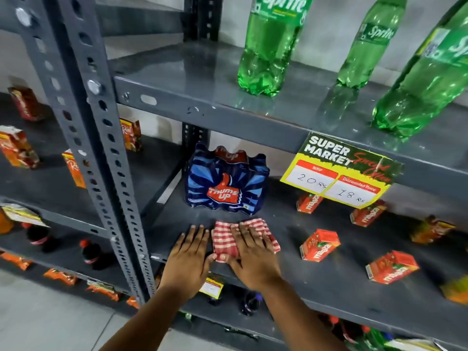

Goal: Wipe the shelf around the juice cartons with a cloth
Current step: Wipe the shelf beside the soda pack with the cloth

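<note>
Cloth (244, 239), red-checked, is pressed flat onto the grey shelf (316, 279) by the right hand (249, 259), fingers spread. The left hand (188, 259) is laid palm-down beside it, thumb touching the cloth edge.

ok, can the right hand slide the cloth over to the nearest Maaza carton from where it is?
Probably yes. The right hand lies flat on the checked cloth, and the shelf between it and the nearest Maaza carton shows bare, with nothing in the way. The left hand lies on the opposite side.

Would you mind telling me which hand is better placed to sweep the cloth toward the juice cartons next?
The right hand. It already lies flat on the checked cloth, and the nearest juice carton stands on its side of the shelf. The left hand rests on bare shelf beside the cloth, farther from the cartons.
</note>
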{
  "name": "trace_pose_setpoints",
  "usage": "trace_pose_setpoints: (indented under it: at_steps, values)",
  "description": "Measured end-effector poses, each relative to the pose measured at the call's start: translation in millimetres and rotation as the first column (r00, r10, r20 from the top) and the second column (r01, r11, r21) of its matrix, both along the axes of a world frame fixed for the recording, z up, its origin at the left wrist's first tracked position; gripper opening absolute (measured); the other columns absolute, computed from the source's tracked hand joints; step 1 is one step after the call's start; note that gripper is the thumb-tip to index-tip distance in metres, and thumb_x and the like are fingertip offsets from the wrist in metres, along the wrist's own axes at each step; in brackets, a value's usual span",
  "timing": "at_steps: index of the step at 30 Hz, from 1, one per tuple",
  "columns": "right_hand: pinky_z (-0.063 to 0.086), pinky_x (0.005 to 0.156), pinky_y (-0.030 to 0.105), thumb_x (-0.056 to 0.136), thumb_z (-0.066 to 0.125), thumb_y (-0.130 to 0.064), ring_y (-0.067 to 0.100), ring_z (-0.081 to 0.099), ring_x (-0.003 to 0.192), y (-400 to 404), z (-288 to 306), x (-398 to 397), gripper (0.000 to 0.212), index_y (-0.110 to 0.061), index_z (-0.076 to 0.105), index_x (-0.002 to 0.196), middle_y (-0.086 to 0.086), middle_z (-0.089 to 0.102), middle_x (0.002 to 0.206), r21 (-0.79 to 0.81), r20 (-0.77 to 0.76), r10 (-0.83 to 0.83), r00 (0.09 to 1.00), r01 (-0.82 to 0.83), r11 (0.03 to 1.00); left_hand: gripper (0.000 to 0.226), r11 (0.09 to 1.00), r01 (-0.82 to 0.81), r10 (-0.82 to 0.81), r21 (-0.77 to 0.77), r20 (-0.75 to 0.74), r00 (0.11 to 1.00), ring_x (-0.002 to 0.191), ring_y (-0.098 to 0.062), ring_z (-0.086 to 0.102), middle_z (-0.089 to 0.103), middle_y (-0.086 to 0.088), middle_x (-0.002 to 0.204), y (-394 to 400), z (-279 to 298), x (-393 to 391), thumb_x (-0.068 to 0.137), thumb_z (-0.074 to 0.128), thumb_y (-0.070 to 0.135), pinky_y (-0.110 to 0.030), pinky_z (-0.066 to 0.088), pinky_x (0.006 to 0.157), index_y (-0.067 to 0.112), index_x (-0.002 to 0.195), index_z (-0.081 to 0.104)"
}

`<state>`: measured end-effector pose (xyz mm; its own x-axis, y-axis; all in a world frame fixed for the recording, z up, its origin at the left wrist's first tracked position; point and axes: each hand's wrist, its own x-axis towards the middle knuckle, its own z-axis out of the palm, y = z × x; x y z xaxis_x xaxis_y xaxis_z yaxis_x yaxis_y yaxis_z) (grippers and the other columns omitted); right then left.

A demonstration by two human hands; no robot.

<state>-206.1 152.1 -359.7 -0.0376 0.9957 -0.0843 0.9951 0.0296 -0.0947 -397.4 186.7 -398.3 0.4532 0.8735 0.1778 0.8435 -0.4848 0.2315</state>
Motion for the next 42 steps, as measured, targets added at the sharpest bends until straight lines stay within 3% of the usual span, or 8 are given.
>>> trace_pose_setpoints:
  at_steps: [6,14,19,22,27,31,37,42]
  values:
    - [0.031,0.115,0.038,0.095,0.042,-0.047,0.016,0.04,0.14,-47.6,3.8,-1.4,0.054,-0.032,0.036,0.146,-0.007,0.045,0.15,0.13,-0.045,-0.035,0.998,0.04,0.991,0.081,0.998,-0.045,0.047,-0.04,0.062,0.997,0.145,-0.021,0.004,0.021,-0.009,0.156,-23.3,3.9,-1.0,0.09,-0.005,0.059,-0.041,0.004,0.118,0.008,0.147,0.022]
    - [0.051,0.071,0.02,0.051,0.089,-0.031,0.008,0.072,0.076,-125.2,39.3,24.6,0.055,-0.034,0.071,0.103,-0.015,0.076,0.094,0.333,-0.03,-0.013,0.999,0.023,0.943,0.082,0.998,0.062,-0.06,-0.006,0.119,0.991,0.145,-0.02,0.002,0.019,-0.007,0.157,-33.5,22.3,31.9,0.089,-0.01,0.057,-0.044,0.006,0.119,0.01,0.147,0.022]
    - [0.036,0.115,0.041,0.086,0.053,-0.004,0.026,0.044,0.137,-51.7,52.7,38.2,0.06,-0.028,0.046,0.14,0.004,0.047,0.149,0.153,0.012,-0.057,0.998,0.055,0.987,0.06,0.998,-0.036,0.039,-0.041,0.069,0.997,0.146,-0.02,-0.002,0.011,-0.007,0.159,-22.2,21.2,53.9,0.098,0.012,0.043,-0.043,0.001,0.118,0.01,0.149,0.013]
    - [0.024,0.119,0.046,0.089,0.04,-0.007,0.031,0.03,0.144,-50.9,29.8,39.5,0.063,-0.033,0.033,0.146,0.006,0.038,0.154,-0.014,-0.028,-0.168,0.985,0.168,0.986,0.061,0.997,-0.043,0.045,-0.065,0.031,0.999,0.145,-0.02,-0.001,0.013,-0.007,0.159,-28.4,9.8,57.0,0.097,0.012,0.043,-0.043,0.002,0.118,0.01,0.148,0.014]
    - [0.058,0.076,0.034,0.064,0.068,-0.019,0.019,0.072,0.094,-121.7,24.7,35.8,0.06,-0.039,0.061,0.12,-0.009,0.072,0.11,0.12,0.0,-0.109,0.994,0.108,0.987,0.07,0.998,0.051,-0.053,-0.033,-0.05,0.997,0.144,-0.026,0.015,0.029,-0.011,0.154,-47.7,3.6,54.9,0.092,0.011,0.049,-0.047,0.013,0.116,0.007,0.145,0.029]
    - [0.052,0.043,0.021,0.048,0.085,-0.021,0.012,0.07,0.056,-153.6,38.8,56.1,0.07,-0.046,0.065,0.11,-0.014,0.075,0.089,0.172,0.039,-0.218,0.975,0.209,0.963,0.075,0.996,0.093,-0.094,-0.007,-0.049,0.994,0.144,-0.025,0.018,0.03,-0.01,0.153,-52.5,7.6,61.8,0.092,0.004,0.054,-0.046,0.015,0.116,0.007,0.145,0.029]
    - [0.037,0.109,0.038,0.091,0.044,-0.008,0.021,0.043,0.135,-126.6,34.8,97.7,0.06,-0.039,0.039,0.142,-0.005,0.045,0.149,0.112,-0.076,-0.265,0.961,0.273,0.956,0.065,0.979,0.192,-0.197,-0.073,-0.082,0.977,0.145,-0.017,-0.004,0.007,-0.003,0.16,-52.1,4.9,98.9,0.097,0.018,0.05,-0.039,-0.002,0.117,0.014,0.15,0.006]
    - [0.049,0.094,0.038,0.087,0.049,-0.02,0.027,0.061,0.115,-161.7,34.0,115.9,0.056,-0.047,0.043,0.135,-0.004,0.061,0.134,0.057,-0.135,-0.185,0.973,0.194,0.979,0.064,0.979,0.193,-0.199,-0.061,-0.103,0.975,0.146,-0.018,-0.003,0.008,-0.003,0.16,-55.1,2.5,96.6,0.097,0.019,0.049,-0.04,-0.001,0.118,0.015,0.15,0.007]
